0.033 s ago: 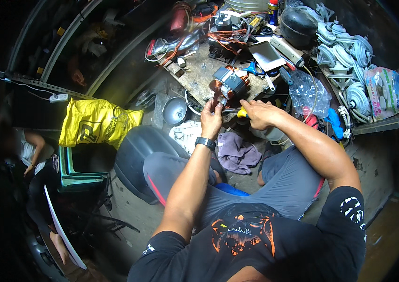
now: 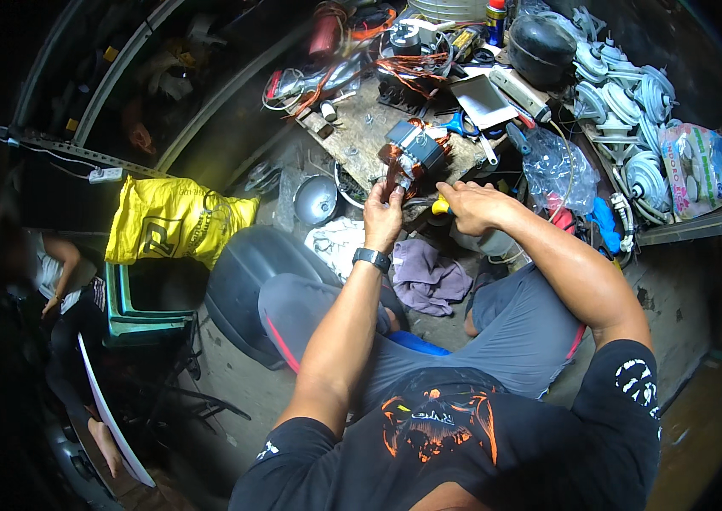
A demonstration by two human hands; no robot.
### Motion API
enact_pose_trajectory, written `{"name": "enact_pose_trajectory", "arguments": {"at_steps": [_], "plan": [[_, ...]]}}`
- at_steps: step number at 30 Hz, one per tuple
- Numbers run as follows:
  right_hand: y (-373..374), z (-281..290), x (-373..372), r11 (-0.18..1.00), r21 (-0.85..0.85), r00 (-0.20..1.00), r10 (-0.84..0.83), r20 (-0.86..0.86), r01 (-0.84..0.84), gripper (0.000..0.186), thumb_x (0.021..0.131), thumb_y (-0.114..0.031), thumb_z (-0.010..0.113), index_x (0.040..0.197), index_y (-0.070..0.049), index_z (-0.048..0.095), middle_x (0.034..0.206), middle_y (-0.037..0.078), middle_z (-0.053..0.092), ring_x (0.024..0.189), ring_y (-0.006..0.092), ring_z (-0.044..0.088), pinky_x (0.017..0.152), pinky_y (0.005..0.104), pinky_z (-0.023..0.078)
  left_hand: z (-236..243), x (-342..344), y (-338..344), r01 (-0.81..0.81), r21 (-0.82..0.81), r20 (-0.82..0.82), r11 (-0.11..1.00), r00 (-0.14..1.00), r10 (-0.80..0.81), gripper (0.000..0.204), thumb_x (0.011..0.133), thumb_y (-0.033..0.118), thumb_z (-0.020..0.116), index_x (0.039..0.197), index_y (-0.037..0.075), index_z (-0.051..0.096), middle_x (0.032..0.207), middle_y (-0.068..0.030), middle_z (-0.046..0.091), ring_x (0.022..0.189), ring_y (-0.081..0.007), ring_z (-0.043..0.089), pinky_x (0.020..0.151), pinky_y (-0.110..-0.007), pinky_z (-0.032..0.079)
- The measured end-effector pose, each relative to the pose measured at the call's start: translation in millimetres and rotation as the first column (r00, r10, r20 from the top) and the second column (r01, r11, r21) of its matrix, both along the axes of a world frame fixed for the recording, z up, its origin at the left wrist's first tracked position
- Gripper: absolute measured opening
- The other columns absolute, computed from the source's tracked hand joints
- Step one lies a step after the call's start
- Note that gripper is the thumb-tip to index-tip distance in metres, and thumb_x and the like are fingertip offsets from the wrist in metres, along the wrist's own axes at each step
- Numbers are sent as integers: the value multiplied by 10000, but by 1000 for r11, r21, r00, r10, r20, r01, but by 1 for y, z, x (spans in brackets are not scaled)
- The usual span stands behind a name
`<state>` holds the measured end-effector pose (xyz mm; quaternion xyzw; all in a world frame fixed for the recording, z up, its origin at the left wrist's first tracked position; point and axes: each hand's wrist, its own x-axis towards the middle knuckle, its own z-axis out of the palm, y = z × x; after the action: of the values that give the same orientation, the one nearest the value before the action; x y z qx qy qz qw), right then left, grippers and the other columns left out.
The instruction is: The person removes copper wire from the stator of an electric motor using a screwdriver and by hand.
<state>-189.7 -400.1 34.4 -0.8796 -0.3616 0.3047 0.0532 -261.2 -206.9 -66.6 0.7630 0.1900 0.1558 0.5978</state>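
On the worn wooden board (image 2: 350, 140) rests a motor core (image 2: 417, 146), a grey metal block with copper windings at its ends. My left hand (image 2: 384, 216), with a dark watch at the wrist, is closed on the near end of the copper winding. Just to the right, my right hand (image 2: 476, 207) is closed round a yellow-handled tool (image 2: 440, 207), its index finger stretched toward the winding. The tool's working end is too small to make out, and most of its handle is hidden by the hand.
Blue-handled scissors (image 2: 461, 125) and a square tray (image 2: 482, 100) lie beyond the core. Orange wire bundles (image 2: 412, 72) cover the back. Grey fan motors (image 2: 625, 102) are heaped at right. A silver bowl (image 2: 317, 201) and purple cloth (image 2: 429, 277) sit below the board. Another person (image 2: 63, 272) is at far left.
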Motion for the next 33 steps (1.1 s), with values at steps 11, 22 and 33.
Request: {"name": "enact_pose_trajectory", "arguments": {"at_steps": [11,22,33], "plan": [[-27,19,0,998,5,998,-62,25,62,739,757,-87,569,1455,-11,341,1345,247,511,1261,393,501,1031,473,422,4,3,-8,-30,81,101,996,995,21,240,863,135,696,1044,-3,620,920,-92,698,836,-166,648,779,-314,500],[-53,10,38,972,220,994,-56,-98,77,705,815,-143,653,1453,-48,369,1390,254,487,1274,375,498,1060,390,407,-3,3,9,165,-291,92,942,985,-143,189,965,198,616,1031,22,623,907,-6,656,837,-82,574,800,-253,465],[-46,-1,55,806,471,925,-373,-66,359,587,892,-235,642,1386,-38,394,1321,242,543,1261,340,512,1037,394,394,-9,5,12,150,-518,161,842,984,-77,230,1001,307,569,1020,82,611,925,0,645,882,-95,557,851,-268,425]]}}
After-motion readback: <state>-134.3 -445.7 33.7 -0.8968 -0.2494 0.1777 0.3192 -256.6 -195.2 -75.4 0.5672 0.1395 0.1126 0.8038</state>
